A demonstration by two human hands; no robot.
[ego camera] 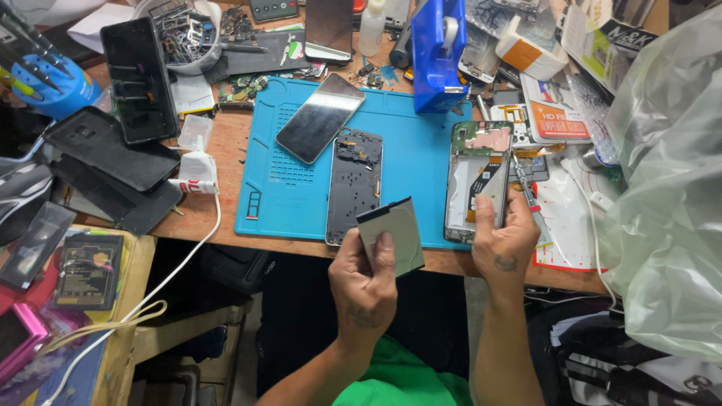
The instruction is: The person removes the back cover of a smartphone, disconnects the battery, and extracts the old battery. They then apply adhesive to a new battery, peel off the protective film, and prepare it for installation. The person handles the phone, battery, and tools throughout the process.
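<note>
Head view: grey battery (391, 234) gripped by left hand (364, 280), thumb and fingers clenched round lower edge, held above near edge of blue mat (410, 162). Opened phone frame (478, 180) pinned on mat by right hand (505, 239), fingers closed on lower end, screwdriver (525, 184) caught between them. Black back cover (354, 184) lies between, screen panel (320, 117) beyond. Frame best kept flat, battery kept unbent, screwdriver tip kept off board.

One head-worn camera looks steeply down, close over the cluttered workbench (226, 143).
</note>
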